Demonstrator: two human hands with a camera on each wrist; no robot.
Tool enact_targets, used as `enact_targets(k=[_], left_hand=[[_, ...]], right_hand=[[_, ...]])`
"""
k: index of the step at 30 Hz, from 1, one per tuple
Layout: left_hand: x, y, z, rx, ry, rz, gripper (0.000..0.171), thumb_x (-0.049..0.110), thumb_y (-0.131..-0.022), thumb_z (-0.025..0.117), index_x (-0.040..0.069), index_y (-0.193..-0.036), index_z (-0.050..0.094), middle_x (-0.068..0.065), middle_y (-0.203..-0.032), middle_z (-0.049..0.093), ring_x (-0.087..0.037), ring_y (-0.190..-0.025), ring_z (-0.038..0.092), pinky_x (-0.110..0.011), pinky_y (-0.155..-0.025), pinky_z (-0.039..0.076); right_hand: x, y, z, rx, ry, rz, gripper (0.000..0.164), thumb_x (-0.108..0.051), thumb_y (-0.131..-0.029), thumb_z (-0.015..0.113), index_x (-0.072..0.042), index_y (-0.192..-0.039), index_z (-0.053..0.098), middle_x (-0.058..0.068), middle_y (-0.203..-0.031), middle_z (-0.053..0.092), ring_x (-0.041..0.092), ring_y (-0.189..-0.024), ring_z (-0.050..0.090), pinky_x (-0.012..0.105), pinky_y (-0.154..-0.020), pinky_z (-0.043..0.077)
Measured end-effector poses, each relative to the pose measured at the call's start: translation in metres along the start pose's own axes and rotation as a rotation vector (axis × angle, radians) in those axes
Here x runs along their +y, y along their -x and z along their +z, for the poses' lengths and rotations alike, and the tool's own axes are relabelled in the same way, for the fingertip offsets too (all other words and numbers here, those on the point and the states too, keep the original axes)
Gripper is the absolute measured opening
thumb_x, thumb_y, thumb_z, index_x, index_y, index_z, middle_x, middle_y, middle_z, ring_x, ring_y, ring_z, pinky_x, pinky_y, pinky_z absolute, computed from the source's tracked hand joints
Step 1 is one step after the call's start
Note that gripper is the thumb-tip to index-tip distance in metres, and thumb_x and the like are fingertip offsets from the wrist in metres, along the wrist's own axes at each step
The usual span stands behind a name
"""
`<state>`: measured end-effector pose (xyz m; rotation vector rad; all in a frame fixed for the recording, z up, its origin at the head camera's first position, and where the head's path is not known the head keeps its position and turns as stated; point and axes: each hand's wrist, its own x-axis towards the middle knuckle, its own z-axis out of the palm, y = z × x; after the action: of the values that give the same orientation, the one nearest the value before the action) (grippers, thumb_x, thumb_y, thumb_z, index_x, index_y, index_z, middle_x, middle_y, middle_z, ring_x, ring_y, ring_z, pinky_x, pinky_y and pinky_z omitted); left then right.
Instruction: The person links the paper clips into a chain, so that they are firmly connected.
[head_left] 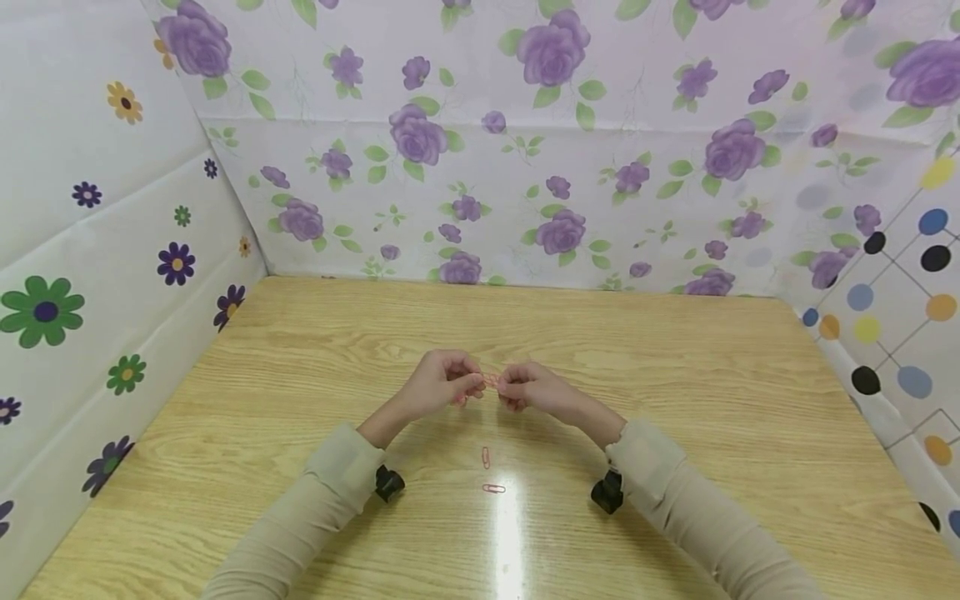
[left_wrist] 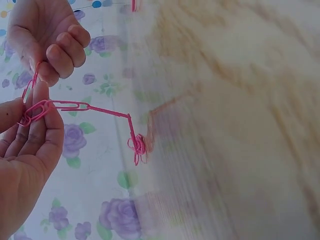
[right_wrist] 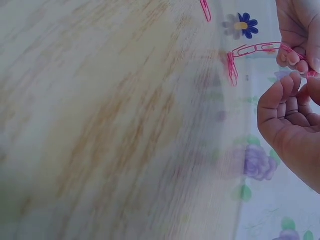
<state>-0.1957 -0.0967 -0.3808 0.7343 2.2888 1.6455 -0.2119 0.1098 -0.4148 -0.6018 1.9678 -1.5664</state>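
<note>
Our left hand (head_left: 441,384) pinches the chain (left_wrist: 74,105); right of it, our right hand (head_left: 546,390) pinches a crosswise clip (head_left: 491,380), perhaps linked.

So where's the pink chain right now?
In the left wrist view, the chain runs from the left hand at the left edge to a clump near the middle, with the right hand above.

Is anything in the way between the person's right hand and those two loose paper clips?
In the head view, nothing visible blocks the right hand from the upper clip or the lower clip, though it pinches another clip.
</note>
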Motion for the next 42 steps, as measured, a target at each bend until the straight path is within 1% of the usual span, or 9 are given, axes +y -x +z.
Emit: enact_targets(k=[4, 9, 13, 17, 22, 27, 33, 37, 42], left_hand=[[-0.005, -0.001, -0.001, 0.005, 0.016, 0.000, 0.009, -0.002, -0.089, 0.055, -0.010, -0.089, 0.060, -0.024, -0.080, 0.064, -0.011, -0.058, 0.059, -0.023, -0.048, 0.046], [-0.025, -0.006, -0.004, -0.016, 0.034, 0.002, 0.010, -0.001, -0.089, 0.055, -0.009, -0.092, 0.058, -0.024, -0.084, 0.063, -0.027, -0.064, 0.062, -0.038, -0.051, 0.050], [-0.032, -0.007, -0.005, -0.102, 0.035, 0.026, 0.018, -0.006, -0.088, 0.050, -0.012, -0.104, 0.054, -0.025, -0.083, 0.059, -0.043, -0.067, 0.057, -0.049, -0.055, 0.049], [-0.032, -0.007, -0.005, -0.169, -0.130, 0.107, 0.028, -0.004, -0.085, 0.052, -0.007, -0.113, 0.055, -0.013, -0.073, 0.057, -0.032, -0.058, 0.053, -0.034, -0.052, 0.048], [-0.035, -0.009, -0.002, -0.140, -0.406, 0.243, 0.028, 0.011, -0.087, 0.062, 0.001, -0.113, 0.060, 0.005, -0.059, 0.050, -0.006, -0.048, 0.039, -0.020, -0.048, 0.035], [-0.036, -0.009, -0.002, -0.111, -0.502, 0.310, 0.023, 0.014, -0.087, 0.063, 0.005, -0.108, 0.063, 0.008, -0.050, 0.043, -0.003, -0.041, 0.031, -0.019, -0.043, 0.029], [-0.036, -0.009, 0.000, -0.088, -0.534, 0.290, 0.018, 0.018, -0.088, 0.062, 0.008, -0.102, 0.067, 0.009, -0.046, 0.040, -0.002, -0.038, 0.032, -0.018, -0.041, 0.029], [-0.036, -0.010, 0.002, -0.068, -0.533, 0.287, 0.015, 0.017, -0.088, 0.061, 0.007, -0.097, 0.069, 0.009, -0.044, 0.040, -0.001, -0.038, 0.036, -0.018, -0.040, 0.030], [-0.033, -0.007, 0.002, -0.045, -0.435, 0.263, 0.016, 0.015, -0.088, 0.062, 0.002, -0.095, 0.069, -0.005, -0.053, 0.057, -0.008, -0.040, 0.048, -0.019, -0.040, 0.037]], right_hand=[[0.000, 0.002, -0.002, -0.019, 0.019, -0.016, 0.017, -0.008, -0.096, 0.043, 0.003, -0.085, 0.050, 0.012, -0.075, 0.050, 0.018, -0.066, 0.044, 0.037, -0.064, 0.041], [-0.002, 0.005, -0.003, 0.012, 0.058, 0.005, 0.018, -0.007, -0.096, 0.043, 0.005, -0.086, 0.052, 0.025, -0.081, 0.053, 0.026, -0.068, 0.048, 0.039, -0.066, 0.044], [-0.002, 0.005, -0.002, 0.094, 0.068, -0.013, 0.016, -0.005, -0.094, 0.047, 0.007, -0.087, 0.056, 0.031, -0.086, 0.055, 0.040, -0.078, 0.053, 0.045, -0.072, 0.048], [-0.003, 0.005, -0.002, 0.151, 0.054, -0.049, 0.014, 0.000, -0.091, 0.051, 0.011, -0.088, 0.058, 0.032, -0.086, 0.057, 0.045, -0.082, 0.055, 0.049, -0.074, 0.048], [-0.006, 0.006, -0.002, 0.165, 0.020, -0.041, 0.008, 0.002, -0.088, 0.054, 0.010, -0.090, 0.056, 0.030, -0.081, 0.058, 0.039, -0.077, 0.058, 0.049, -0.073, 0.049], [-0.009, 0.006, -0.002, 0.175, -0.026, -0.029, 0.007, 0.004, -0.088, 0.054, 0.007, -0.091, 0.048, 0.024, -0.076, 0.059, 0.035, -0.075, 0.059, 0.048, -0.072, 0.049], [-0.010, 0.006, -0.001, 0.173, -0.025, -0.034, 0.015, 0.004, -0.090, 0.050, 0.013, -0.100, 0.043, 0.022, -0.077, 0.059, 0.030, -0.073, 0.059, 0.045, -0.072, 0.049], [-0.010, 0.006, -0.001, 0.174, -0.022, -0.040, 0.018, 0.004, -0.091, 0.048, 0.016, -0.102, 0.042, 0.025, -0.079, 0.058, 0.036, -0.077, 0.058, 0.047, -0.073, 0.048], [-0.003, 0.009, -0.003, 0.196, 0.048, -0.055, 0.016, -0.002, -0.091, 0.050, 0.012, -0.100, 0.050, 0.024, -0.081, 0.059, 0.037, -0.076, 0.057, 0.045, -0.069, 0.049]])
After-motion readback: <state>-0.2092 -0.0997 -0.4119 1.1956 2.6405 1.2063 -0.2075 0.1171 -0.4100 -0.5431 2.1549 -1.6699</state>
